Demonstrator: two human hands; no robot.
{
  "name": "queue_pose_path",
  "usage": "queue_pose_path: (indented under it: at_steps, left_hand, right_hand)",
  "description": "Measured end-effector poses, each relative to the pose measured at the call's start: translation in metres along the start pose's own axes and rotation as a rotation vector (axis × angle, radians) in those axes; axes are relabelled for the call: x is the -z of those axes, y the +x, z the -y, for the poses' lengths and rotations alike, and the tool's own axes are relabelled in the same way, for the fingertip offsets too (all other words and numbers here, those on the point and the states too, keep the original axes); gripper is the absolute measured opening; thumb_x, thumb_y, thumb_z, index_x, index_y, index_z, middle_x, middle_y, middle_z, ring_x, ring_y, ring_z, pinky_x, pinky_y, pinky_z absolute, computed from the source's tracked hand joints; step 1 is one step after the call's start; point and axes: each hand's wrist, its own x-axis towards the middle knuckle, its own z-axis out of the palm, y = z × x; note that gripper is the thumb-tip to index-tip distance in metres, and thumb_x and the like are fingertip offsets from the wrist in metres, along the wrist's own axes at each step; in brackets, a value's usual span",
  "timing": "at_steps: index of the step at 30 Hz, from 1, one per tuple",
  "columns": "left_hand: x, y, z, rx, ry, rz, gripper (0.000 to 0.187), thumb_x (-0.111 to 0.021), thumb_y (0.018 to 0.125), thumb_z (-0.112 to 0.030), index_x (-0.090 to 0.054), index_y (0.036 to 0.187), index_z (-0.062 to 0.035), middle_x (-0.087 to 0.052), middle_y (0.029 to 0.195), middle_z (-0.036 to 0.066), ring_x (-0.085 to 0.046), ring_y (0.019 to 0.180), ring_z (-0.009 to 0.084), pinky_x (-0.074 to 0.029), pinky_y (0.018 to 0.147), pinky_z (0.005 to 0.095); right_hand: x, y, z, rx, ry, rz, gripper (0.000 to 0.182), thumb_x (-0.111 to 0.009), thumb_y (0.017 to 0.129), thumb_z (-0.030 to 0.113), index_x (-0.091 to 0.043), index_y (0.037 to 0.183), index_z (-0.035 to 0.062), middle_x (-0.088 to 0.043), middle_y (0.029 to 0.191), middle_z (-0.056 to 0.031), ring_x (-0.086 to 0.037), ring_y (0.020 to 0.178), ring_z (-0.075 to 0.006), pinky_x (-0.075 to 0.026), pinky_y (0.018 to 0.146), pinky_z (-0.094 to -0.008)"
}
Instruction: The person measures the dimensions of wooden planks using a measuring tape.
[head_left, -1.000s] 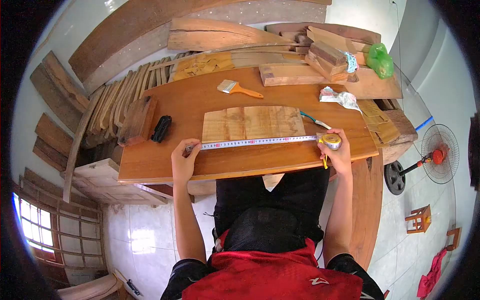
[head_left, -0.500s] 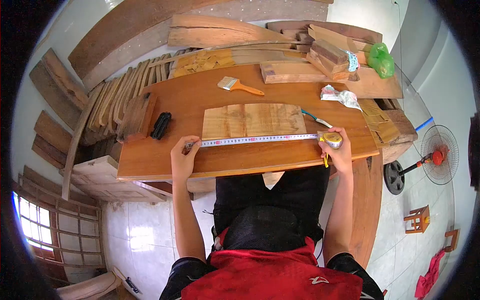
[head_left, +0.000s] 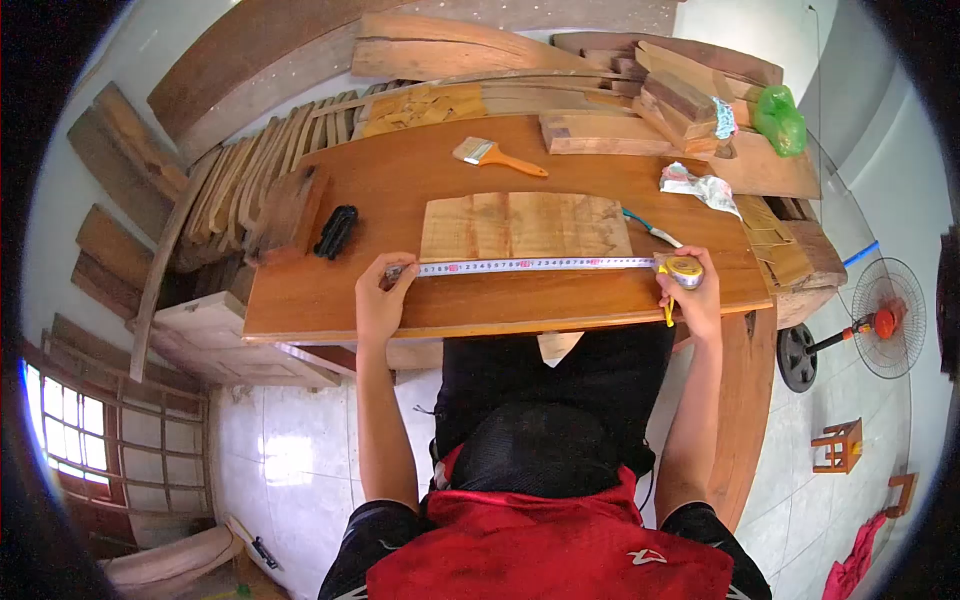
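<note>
A tape measure [head_left: 684,271] is stretched out along the near edge of a light wooden board [head_left: 525,226], which lies flat on the brown table [head_left: 560,300]. My left hand [head_left: 381,293] pinches the free end of the blade at the board's left corner. Beyond the board's right corner, my right hand [head_left: 700,291] grips the yellow tape case, with a yellow strap hanging below it. The white blade runs straight between both hands. A thin tool with a teal handle [head_left: 640,222] lies against the board's right side.
A paintbrush [head_left: 500,157] lies behind the board, and a black object [head_left: 337,231] sits left of it. Crumpled white packaging [head_left: 700,186] rests at the table's right. Stacked timber [head_left: 680,110] with a green bag [head_left: 780,120] stands behind. A fan [head_left: 885,318] is at right.
The whole view has shifted, so the table and hands appear slightly higher and further right. Both hands keep the same hold on the tape along the board.
</note>
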Motion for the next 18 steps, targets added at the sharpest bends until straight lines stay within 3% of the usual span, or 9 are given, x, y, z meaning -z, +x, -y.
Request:
queue_pose_path:
  at_steps: [5, 6, 10, 13, 18]
  left_hand:
    - [-0.001, 0.0, 0.007, -0.009, -0.031, -0.008, 0.012, -0.073, 0.09, -0.007, -0.071, 0.099, -0.0007, -0.07, 0.09, 0.002, -0.059, 0.081, 0.0068, -0.048, 0.074, 0.0235]
    - [0.001, 0.002, 0.009, 0.034, -0.039, 0.026, 0.015, -0.073, 0.09, -0.006, -0.069, 0.103, 0.0012, -0.071, 0.096, 0.004, -0.063, 0.089, 0.01, -0.049, 0.082, 0.0251]
    - [0.001, 0.0, 0.003, 0.043, -0.044, 0.022, 0.014, -0.072, 0.09, -0.006, -0.069, 0.102, 0.0012, -0.071, 0.096, 0.005, -0.063, 0.091, 0.0099, -0.049, 0.083, 0.0249]
    - [-0.001, 0.0, 0.005, -0.013, -0.015, -0.016, 0.013, -0.073, 0.09, -0.007, -0.07, 0.1, -0.0003, -0.071, 0.09, 0.004, -0.061, 0.081, 0.009, -0.049, 0.074, 0.0246]
    - [-0.001, 0.0, 0.004, -0.021, -0.06, 0.004, 0.013, -0.073, 0.089, -0.006, -0.07, 0.1, -0.0002, -0.072, 0.09, 0.005, -0.063, 0.083, 0.0091, -0.049, 0.075, 0.0246]
  right_hand:
    - [0.006, 0.002, -0.008, -0.009, -0.029, 0.027, 0.044, -0.077, 0.081, 0.0, -0.051, 0.116, 0.0048, -0.064, 0.092, -0.0077, -0.061, 0.064, -0.0107, -0.054, 0.052, -0.0252]
    - [0.005, 0.002, -0.007, -0.008, -0.045, 0.021, 0.043, -0.076, 0.082, 0.001, -0.051, 0.117, 0.0047, -0.063, 0.092, -0.0076, -0.06, 0.064, -0.0103, -0.055, 0.053, -0.0257]
    - [0.002, 0.003, -0.007, 0.031, -0.052, 0.01, 0.042, -0.076, 0.083, 0.002, -0.052, 0.117, 0.0042, -0.063, 0.091, -0.0074, -0.059, 0.064, -0.0098, -0.054, 0.053, -0.0255]
    - [0.006, 0.005, -0.012, 0.04, -0.05, 0.036, 0.042, -0.076, 0.083, 0.001, -0.052, 0.117, 0.0041, -0.063, 0.091, -0.0076, -0.059, 0.064, -0.01, -0.055, 0.054, -0.0259]
    - [0.003, 0.003, -0.008, 0.032, -0.032, 0.016, 0.044, -0.077, 0.081, 0.0, -0.052, 0.116, 0.0036, -0.065, 0.089, -0.0081, -0.06, 0.063, -0.0107, -0.054, 0.054, -0.0257]
